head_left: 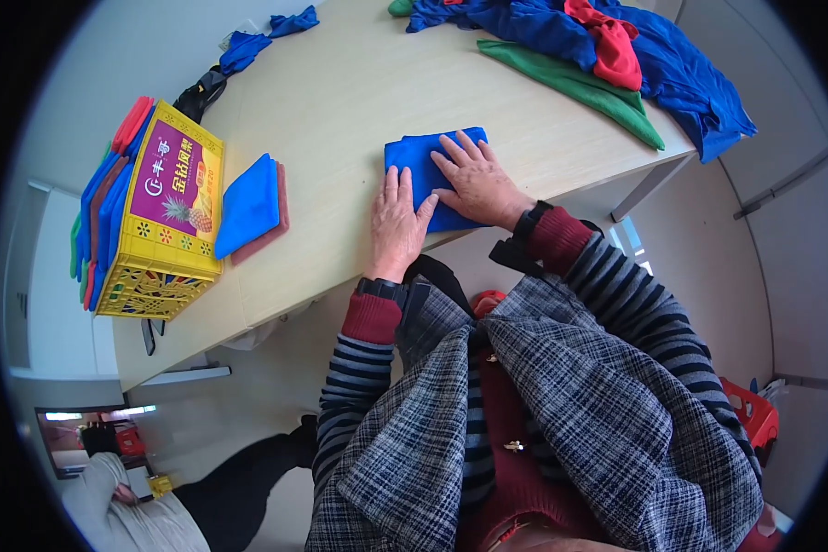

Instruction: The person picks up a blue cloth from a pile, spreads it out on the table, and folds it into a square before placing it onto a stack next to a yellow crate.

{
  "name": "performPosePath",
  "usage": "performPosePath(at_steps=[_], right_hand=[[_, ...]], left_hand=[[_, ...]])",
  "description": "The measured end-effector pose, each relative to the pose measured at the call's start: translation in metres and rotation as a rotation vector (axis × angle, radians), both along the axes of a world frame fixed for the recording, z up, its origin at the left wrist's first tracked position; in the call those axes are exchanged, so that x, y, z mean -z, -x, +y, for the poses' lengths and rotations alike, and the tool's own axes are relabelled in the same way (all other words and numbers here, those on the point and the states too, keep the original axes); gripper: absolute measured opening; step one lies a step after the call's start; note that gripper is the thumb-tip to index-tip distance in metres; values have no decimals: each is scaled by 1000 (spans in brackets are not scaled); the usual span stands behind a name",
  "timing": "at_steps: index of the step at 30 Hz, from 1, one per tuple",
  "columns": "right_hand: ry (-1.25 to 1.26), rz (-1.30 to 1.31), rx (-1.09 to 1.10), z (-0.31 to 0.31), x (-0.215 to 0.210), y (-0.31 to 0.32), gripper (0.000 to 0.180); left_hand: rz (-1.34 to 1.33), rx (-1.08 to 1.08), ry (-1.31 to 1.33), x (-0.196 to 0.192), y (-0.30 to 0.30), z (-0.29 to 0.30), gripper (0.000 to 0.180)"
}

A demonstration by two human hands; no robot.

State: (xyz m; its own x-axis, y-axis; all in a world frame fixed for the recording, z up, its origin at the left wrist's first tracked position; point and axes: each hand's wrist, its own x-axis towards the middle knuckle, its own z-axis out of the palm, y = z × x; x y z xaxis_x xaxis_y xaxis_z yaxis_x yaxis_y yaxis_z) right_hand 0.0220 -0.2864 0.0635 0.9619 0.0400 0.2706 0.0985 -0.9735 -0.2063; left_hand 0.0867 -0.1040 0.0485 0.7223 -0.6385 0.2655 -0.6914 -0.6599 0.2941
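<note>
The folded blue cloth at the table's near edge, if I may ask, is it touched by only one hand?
No, the left hand and the right hand both rest on the folded blue cloth.

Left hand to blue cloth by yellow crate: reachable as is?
Probably yes: the left hand lies open, partly on another blue cloth, with only bare tabletop between it and the crate-side cloth.

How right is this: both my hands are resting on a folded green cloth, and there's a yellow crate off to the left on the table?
One slip: the folded cloth is blue, as the head view shows. Your left hand and right hand do rest on it, and the yellow crate is left on the table.
</note>
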Motion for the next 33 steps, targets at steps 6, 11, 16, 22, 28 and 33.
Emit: performPosePath(at_steps=[6, 11, 16, 22, 28, 33], right_hand=[[-49, 0, 185, 26, -5, 5, 68], [-27, 10, 204, 22, 4, 5, 70], [10, -18, 191, 23, 8, 6, 71], [-56, -29, 183, 21, 5, 4, 70], [-9, -31, 154, 21, 5, -1, 68], [11, -13, 174, 26, 0, 4, 66]], left_hand=[[15, -40, 32, 1, 11, 14, 71], [-75, -39, -91, -16, 12, 8, 69], [-139, 245, 13, -19, -16, -10, 68], [30, 249, 7, 1, -49, -32, 70], [-37, 132, -18, -1, -59, -31, 65], [-53, 104, 23, 7, -52, -31, 69]])
